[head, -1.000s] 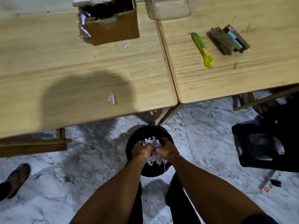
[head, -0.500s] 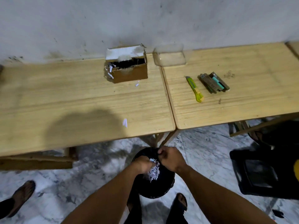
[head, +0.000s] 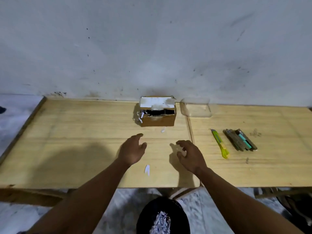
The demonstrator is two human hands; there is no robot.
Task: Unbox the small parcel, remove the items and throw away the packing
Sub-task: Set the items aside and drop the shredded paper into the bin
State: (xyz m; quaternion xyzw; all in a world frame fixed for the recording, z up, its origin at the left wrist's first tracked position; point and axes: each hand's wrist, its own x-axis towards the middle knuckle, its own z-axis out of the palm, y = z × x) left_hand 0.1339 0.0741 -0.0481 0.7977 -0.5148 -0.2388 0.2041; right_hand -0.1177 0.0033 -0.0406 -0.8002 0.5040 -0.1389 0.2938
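Both grips spread, empty; parcel box (head: 158, 114) long axis left-right, opening upward.

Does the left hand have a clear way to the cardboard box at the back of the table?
Probably yes. The left hand hovers open over bare wood, and only a small paper scrap lies between it and the cardboard box.

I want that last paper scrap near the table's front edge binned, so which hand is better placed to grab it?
Probably the left hand. It hovers open just above the paper scrap, which lies beside its wrist. The right hand is also open and empty but sits farther off, across the table.
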